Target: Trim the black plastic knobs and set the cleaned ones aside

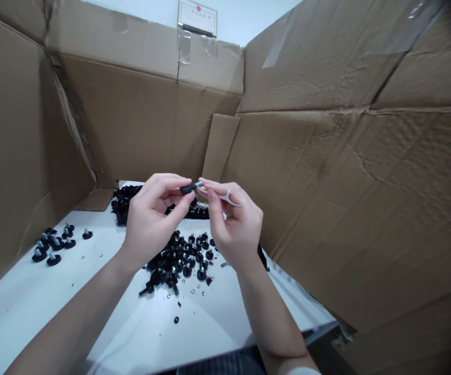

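Holding centre frame, my left hand (149, 221) pinches a black foot (190, 188); my right hand (235, 224) grips a white tool (225, 197) against its stud. I judge few finished: small group (53, 242) at left, large pile (182, 258) remaining.

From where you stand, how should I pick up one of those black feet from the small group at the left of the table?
Take a foot in the small group by the rim of its wide round base, pinching across it from above. Each appears to stand base down with its short metal stud pointing up, so the stud is likely too thin and slippery, while the base edge is free on the white table.
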`<state>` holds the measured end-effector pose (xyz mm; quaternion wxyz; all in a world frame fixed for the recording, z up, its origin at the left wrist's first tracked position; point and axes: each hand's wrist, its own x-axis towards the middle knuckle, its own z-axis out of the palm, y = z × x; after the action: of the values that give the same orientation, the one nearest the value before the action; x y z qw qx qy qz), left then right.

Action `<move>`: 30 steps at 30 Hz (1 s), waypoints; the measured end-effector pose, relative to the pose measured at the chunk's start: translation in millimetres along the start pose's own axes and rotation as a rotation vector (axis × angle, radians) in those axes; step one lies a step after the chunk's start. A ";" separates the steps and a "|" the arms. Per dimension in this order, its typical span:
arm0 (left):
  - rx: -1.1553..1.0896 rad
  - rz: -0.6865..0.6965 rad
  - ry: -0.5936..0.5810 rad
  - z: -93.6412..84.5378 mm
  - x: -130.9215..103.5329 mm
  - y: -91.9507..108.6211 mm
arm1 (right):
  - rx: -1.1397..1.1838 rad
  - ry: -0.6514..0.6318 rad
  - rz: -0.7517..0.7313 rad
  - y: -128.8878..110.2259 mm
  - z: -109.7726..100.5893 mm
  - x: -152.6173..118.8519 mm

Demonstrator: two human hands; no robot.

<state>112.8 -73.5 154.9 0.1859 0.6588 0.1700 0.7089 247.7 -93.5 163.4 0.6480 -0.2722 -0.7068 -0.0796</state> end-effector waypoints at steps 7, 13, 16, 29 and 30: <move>0.000 -0.033 -0.004 -0.8 -0.1 3.6 | -0.011 0.002 -0.027 -1.9 -0.8 0.4; -0.016 -0.025 -0.014 -0.3 -0.6 3.9 | -0.035 -0.004 -0.055 -4.1 -2.5 1.3; -0.028 -0.042 -0.018 -0.6 -1.2 3.2 | -0.032 -0.012 -0.053 -4.7 -2.8 0.9; -0.002 -0.006 -0.015 0.3 -1.7 2.6 | -0.051 -0.008 -0.096 -1.9 -1.3 -0.3; 0.008 0.002 -0.017 0.6 -2.0 2.9 | -0.067 -0.002 -0.107 -1.9 -1.1 -0.3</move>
<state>113.4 -76.9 154.6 0.1842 0.6657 0.1705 0.7028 247.8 -95.7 163.7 0.6329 -0.2554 -0.7179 -0.1374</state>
